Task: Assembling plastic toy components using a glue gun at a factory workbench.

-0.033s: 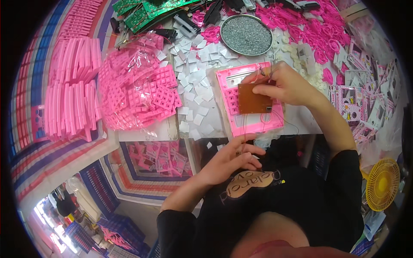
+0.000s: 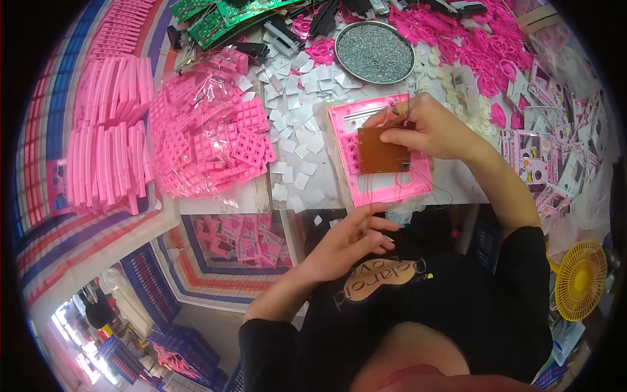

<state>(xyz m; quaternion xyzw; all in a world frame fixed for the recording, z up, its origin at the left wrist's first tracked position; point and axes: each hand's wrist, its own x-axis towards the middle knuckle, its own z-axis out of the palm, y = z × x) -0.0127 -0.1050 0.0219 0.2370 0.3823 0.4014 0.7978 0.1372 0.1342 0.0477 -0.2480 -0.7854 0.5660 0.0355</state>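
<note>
My right hand [image 2: 428,130] pinches a brown circuit board [image 2: 382,151] by its upper right side, thumb on its face. The board is above a pink plastic casing [image 2: 392,191] with a keypad block [image 2: 352,149] in it, and hides the casing's middle. Thin wires [image 2: 421,178] trail from the board, some running down toward my left hand [image 2: 358,236]. That hand hovers at the casing's near edge with its fingers apart and loosely bent. A wire passes by its fingertips; whether they touch it, I cannot tell.
A round dish of small screws [image 2: 375,53] stands beyond the casing. White square pieces [image 2: 302,134] are scattered to its left, beside a clear bag of pink keypads [image 2: 209,130]. Pink casings [image 2: 108,163] are stacked at far left. Green circuit boards [image 2: 222,19] lie at the back.
My right hand and the brown board have shifted slightly left. My left hand's fingers have moved very little.
</note>
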